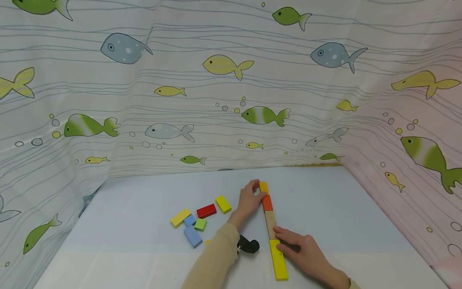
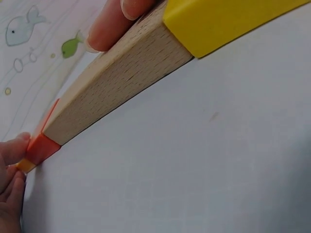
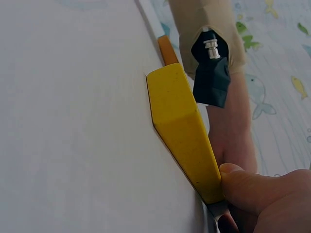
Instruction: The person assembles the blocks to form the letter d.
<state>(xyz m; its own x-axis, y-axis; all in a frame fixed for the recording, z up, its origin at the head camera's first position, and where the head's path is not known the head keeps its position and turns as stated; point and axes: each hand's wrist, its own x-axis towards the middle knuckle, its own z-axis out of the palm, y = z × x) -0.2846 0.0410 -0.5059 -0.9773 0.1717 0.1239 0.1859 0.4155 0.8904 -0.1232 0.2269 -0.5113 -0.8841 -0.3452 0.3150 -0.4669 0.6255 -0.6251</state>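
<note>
On the white table, running away from the person, I see four blocks end to end: a long yellow block [image 1: 279, 265] nearest, then a bare wooden block [image 1: 270, 224], a red-orange block [image 1: 267, 204] and an orange block [image 1: 264, 186] at the far end. The right hand [image 1: 306, 255] lies against the row's right side, fingers extended, touching where yellow meets wood. The left hand [image 1: 249, 200] touches the far blocks; whether it grips them I cannot tell. To the left lie loose blocks [image 1: 206, 210] in red, yellow, blue and green. A black device [image 1: 249, 246] sits at the left sleeve [image 1: 214, 257]. The left wrist view alone brings out the wood grain; the right wrist view shows an amber block [image 3: 168, 50] beyond the yellow one, where the head view gives just a sliver of orange. Fish-printed cloth [image 1: 202, 36] hangs behind.
</note>
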